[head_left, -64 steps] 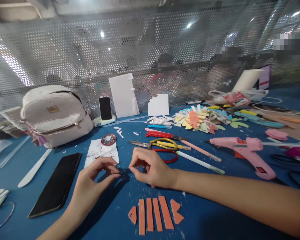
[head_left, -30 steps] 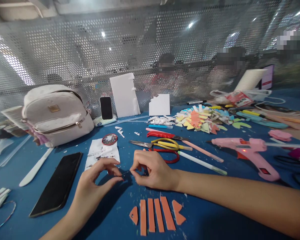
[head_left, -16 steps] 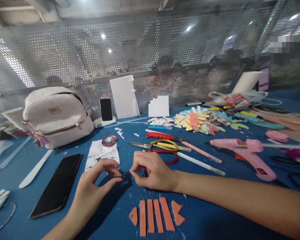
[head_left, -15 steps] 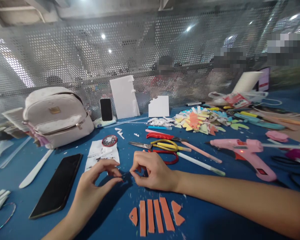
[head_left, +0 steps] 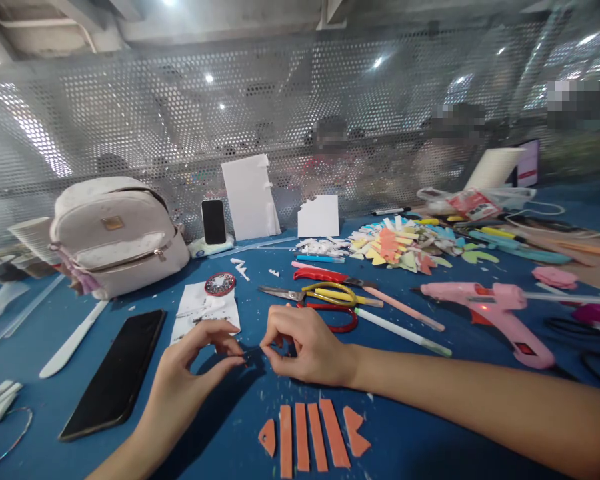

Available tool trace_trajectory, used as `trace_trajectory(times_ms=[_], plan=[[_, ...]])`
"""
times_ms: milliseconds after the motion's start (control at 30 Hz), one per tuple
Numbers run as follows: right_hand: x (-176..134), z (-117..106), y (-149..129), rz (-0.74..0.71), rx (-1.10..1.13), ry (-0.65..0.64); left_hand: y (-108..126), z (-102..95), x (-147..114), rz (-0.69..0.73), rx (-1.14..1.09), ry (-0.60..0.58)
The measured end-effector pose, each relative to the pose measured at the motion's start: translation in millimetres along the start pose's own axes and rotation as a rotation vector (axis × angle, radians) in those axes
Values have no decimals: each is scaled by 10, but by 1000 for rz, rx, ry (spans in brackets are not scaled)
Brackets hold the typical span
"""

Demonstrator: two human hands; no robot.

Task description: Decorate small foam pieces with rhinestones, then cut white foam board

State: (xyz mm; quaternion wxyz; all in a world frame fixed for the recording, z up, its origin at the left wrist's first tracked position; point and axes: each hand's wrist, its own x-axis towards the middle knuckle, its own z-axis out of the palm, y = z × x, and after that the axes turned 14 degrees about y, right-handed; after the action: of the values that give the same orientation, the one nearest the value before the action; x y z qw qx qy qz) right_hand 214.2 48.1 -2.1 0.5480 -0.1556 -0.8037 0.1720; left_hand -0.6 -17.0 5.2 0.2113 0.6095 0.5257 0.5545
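Over the blue table, my left hand [head_left: 207, 353] and my right hand [head_left: 305, 343] face each other, each in a pinch. A thin strand [head_left: 253, 349] runs between the two pinches. A tiny dark bit shows at my left fingertips, too small to name. Just below lie cut orange pieces [head_left: 315, 437] in a fish-like row: a head with a hole, several strips and a notched tail. Scissors [head_left: 330, 295] with yellow and red handles lie beyond my right hand. Behind my left hand is a white paper sheet [head_left: 187, 303] with a round red-rimmed case [head_left: 220, 284] on it.
A black phone [head_left: 117, 373] and a white plastic knife [head_left: 73, 340] lie at left, before a pale backpack [head_left: 115, 233]. To the right are a pink glue gun [head_left: 490, 313], pens [head_left: 405, 330] and a heap of coloured scraps [head_left: 400, 243]. A perforated metal screen [head_left: 280, 87] stands behind.
The view has tilted up very slightly, so things on the table sit a little lower. Both hands keep their pinch with hardly any motion.
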Motion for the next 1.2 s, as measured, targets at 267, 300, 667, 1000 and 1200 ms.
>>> trace_trajectory(times_ms=[267,300,667,1000,1200], plan=[[1,-1,3,3,-1,5,5,-14,11,8,8,-12],[0,1,3,4,-4,7,2,-19,16,15,12,-16],[-2,7,-1,-29,-11,-2,-46,-34,7,141,47,-31],[2,14,-3,-55,-23,-77,-13,-30,-20,423,176,-1],[12,-2,-17,-3,0,-70,-48,-59,-15,472,235,-7]])
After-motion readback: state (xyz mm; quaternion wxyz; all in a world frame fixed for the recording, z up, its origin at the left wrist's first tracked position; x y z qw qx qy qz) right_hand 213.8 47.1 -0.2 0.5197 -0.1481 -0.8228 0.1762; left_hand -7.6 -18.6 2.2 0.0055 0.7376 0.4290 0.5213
